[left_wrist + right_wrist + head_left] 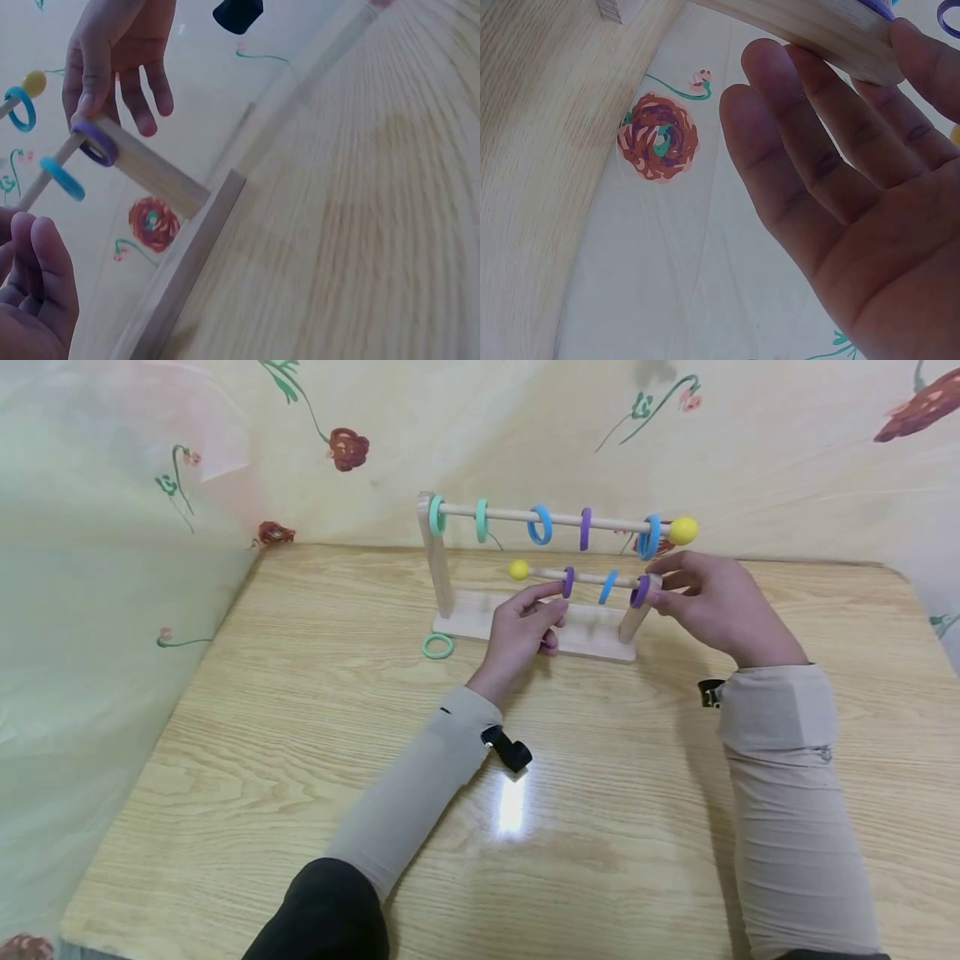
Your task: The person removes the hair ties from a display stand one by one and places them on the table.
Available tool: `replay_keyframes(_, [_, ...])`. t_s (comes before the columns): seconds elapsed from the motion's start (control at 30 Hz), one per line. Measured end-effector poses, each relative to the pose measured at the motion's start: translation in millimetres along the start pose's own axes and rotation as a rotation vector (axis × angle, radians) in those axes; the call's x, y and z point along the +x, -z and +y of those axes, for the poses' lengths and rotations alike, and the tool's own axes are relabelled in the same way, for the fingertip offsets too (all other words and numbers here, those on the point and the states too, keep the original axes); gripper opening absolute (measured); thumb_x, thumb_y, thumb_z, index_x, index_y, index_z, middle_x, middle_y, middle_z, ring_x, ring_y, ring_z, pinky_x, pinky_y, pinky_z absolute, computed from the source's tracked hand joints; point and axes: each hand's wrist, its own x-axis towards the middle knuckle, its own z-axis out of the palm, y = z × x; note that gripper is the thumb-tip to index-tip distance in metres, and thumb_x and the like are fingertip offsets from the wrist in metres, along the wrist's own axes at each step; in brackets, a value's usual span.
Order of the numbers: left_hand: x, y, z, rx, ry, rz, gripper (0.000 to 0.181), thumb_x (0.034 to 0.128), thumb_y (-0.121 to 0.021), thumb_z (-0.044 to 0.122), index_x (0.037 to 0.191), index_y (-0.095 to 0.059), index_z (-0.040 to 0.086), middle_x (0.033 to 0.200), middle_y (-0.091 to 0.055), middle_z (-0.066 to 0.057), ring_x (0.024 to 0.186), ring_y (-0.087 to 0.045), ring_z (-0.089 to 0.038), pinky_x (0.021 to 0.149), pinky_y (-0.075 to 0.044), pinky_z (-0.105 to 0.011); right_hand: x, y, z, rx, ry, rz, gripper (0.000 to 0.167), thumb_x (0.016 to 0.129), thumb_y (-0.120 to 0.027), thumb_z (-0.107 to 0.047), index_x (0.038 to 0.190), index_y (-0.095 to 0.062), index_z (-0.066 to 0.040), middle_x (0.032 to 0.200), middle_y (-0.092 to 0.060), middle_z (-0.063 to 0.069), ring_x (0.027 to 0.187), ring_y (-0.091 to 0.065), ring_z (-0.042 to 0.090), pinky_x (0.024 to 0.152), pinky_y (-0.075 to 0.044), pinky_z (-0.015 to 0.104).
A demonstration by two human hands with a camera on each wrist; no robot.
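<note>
A wooden ring stand (480, 616) has two rods on its base. On the lower rod hang a purple ring (568, 582), a blue ring (609, 587) and another purple ring (640, 592) beside the short post. My left hand (517, 631) pinches the left purple ring between index finger and thumb; that ring is hidden in the left wrist view. The top of the short post (154, 169) is gripped by my right hand (712, 602), its thumb close to the right purple ring. In the right wrist view, the other fingers (817, 161) extend loosely.
Green rings (482, 521), blue rings (540, 525) and a purple ring (586, 529) hang from the upper rod, which ends in a yellow ball (683, 532). One loose green ring (437, 646) lies on the wood-grain table (300, 735), left of the base. Flowered sheeting (525, 435) stands behind.
</note>
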Motion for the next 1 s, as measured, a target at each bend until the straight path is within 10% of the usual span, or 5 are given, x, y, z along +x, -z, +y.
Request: replay_keyframes(1.0, [3.3, -1.7, -3.5, 0.039, -0.068, 0.075, 0.015, 0.1006, -0.064, 0.01, 0.108, -0.069, -0.003, 0.088, -0.067, -0.011, 0.056, -0.058, -0.014, 0.053, -0.056, -0.025, 3.6, 2.2, 1.7, 0.002, 0.006, -0.015, 0.043, 0.102, -0.062, -0.027, 0.138, -0.056, -0.005, 0.13, -0.06, 0.026, 0.113, -0.061, 0.043, 0.084, -0.051, 0.044])
